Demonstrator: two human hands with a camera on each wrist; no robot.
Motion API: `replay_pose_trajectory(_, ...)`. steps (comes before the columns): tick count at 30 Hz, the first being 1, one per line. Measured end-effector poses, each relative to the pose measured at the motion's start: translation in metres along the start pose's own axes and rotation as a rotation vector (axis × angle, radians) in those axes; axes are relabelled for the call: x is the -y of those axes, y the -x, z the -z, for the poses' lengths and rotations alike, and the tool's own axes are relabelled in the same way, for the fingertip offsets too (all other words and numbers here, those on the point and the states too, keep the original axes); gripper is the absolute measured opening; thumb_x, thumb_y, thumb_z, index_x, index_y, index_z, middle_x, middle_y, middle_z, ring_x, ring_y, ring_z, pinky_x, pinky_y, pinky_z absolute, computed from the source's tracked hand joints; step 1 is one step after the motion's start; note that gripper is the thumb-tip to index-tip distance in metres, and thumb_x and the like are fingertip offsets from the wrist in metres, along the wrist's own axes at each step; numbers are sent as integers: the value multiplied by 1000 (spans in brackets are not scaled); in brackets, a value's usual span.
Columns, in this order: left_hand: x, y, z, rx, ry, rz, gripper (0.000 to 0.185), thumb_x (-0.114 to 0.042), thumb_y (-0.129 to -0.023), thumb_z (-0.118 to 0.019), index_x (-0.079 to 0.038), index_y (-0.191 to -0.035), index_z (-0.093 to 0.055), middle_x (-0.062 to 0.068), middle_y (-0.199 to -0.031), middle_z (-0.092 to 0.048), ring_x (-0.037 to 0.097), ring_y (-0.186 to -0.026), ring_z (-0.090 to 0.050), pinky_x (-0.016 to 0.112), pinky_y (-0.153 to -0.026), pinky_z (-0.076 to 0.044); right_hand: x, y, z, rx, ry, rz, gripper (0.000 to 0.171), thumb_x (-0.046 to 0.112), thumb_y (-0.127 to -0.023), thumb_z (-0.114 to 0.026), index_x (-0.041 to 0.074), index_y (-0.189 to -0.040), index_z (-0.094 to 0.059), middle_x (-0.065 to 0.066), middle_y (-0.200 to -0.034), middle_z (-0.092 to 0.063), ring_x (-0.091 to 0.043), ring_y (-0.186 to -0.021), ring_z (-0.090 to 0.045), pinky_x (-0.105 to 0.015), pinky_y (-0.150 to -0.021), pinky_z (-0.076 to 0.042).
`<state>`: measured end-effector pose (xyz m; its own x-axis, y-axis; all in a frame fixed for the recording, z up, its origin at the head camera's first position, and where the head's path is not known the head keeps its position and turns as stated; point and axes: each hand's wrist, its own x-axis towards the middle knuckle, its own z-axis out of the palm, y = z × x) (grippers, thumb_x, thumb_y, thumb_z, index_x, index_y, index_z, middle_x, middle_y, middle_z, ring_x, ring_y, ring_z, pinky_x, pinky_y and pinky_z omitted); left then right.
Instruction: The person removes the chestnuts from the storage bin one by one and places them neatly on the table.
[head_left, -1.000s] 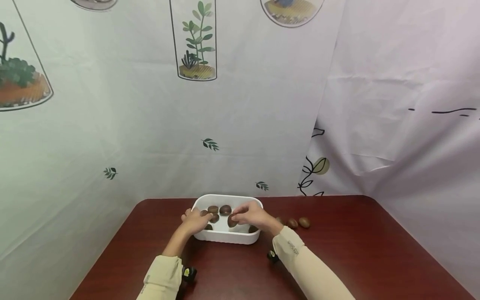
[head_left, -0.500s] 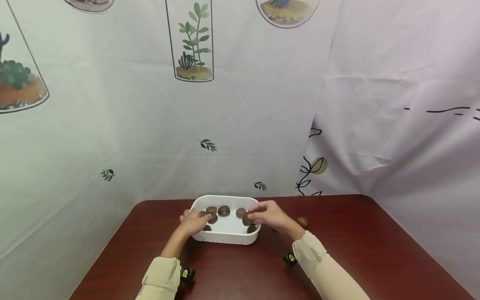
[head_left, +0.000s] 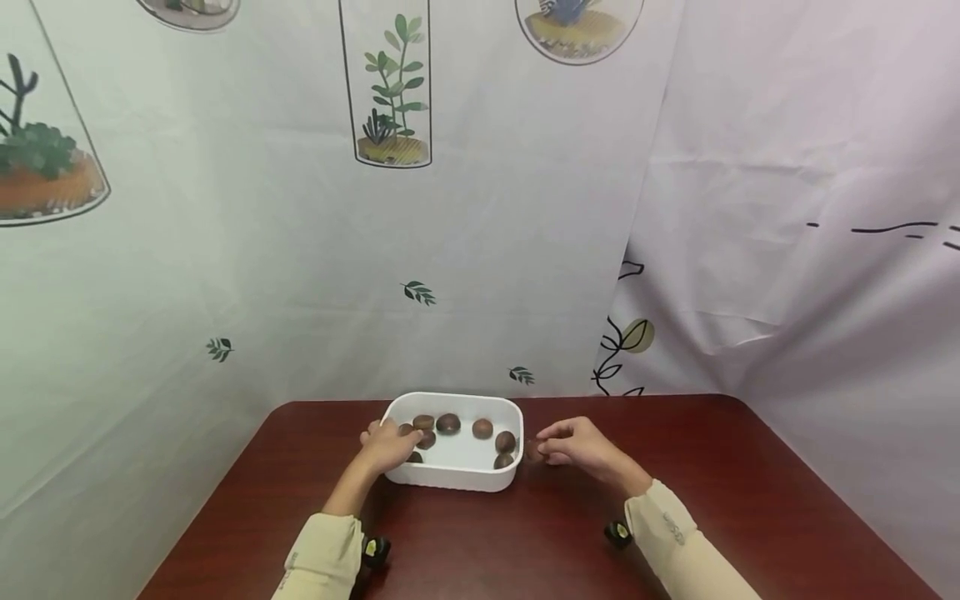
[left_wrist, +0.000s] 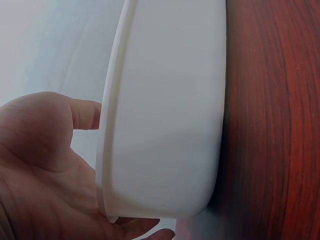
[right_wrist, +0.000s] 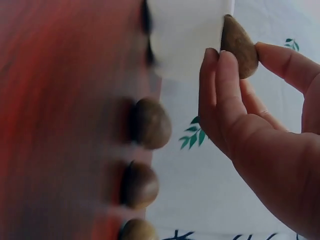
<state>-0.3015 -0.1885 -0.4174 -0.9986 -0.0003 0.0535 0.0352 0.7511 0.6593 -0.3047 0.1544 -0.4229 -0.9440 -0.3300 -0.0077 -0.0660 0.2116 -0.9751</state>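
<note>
Dark red surface (head_left: pixel 720 500) carries white tub (head_left: pixel 457 477) with six brown nuts inside. Left hand (head_left: pixel 390 443) grips the tub's left rim, fingers curled over it. Right hand (head_left: pixel 576 442) pinches one nut (right_wrist: pixel 239 46), smooth, brown, pointed, just right of the tub. Risk: shallow fingertip pinch, nut could slip and roll off.

Left hand (head_left: pixel 388 446) curled gripping; right hand (head_left: pixel 573 444) fingers pinching.

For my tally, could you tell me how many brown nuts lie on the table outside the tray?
3 brown oval nuts, in a row on the dark red wooden table beside the white plastic tray: first nut, second nut, third nut at the edge. More may be hidden.
</note>
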Motion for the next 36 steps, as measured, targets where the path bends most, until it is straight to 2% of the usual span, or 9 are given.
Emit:
replay_pose_trajectory(4,-1,0,-1,-3,-17,1,60,-29,-92,-58,22,-122,-49,37,-121,-46,49,-113,-35,58,-93,-33,-11,5,7,-14,7,-32,28,2,-87,-70,-16,-109,-65,-17,-102,-67,-17,-84,-69,-35,-77,-57)
replay_pose_trajectory(8,-2,0,0,-18,-37,-1,58,-28,-92,-58,22,-120,-51,36,-118,-48,49,-113,-36,58,-93,-33,-20,9,9,-39,63,-47,25,0,-84,-71,-15,-104,-67,-19,-105,-65,-17,-82,-69,-34,-73,-58)
replay_pose_trajectory(16,2,-2,-3,-18,-38,-16,59,-28,-93,-58,22,-123,-49,35,-120,-51,50,-117,-35,59,-95,-29,-26,13,11,-112,216,-49,19,-1,-81,-74,-12,-95,-71,-10,-88,-68,-18,-73,-68,-34,-67,-58)
replay_pose_trajectory(28,-1,-3,1,-6,-28,5,62,-29,-92,-57,23,-124,-47,38,-122,-45,50,-115,-34,59,-95,-33,-25,12,8,-202,321,-61,21,1,-80,-77,-11,-95,-70,-11,-85,-68,-20,-66,-69,-36,-60,-58)
replay_pose_trajectory(36,2,-3,0,-27,-19,-40,46,-28,-92,-58,15,-109,-58,30,-112,-57,49,-114,-40,58,-94,-28,-26,11,5,-281,387,-119,13,-1,-79,-76,-4,-89,-69,-8,-79,-64,-17,-58,-64,-34,-52,-56)
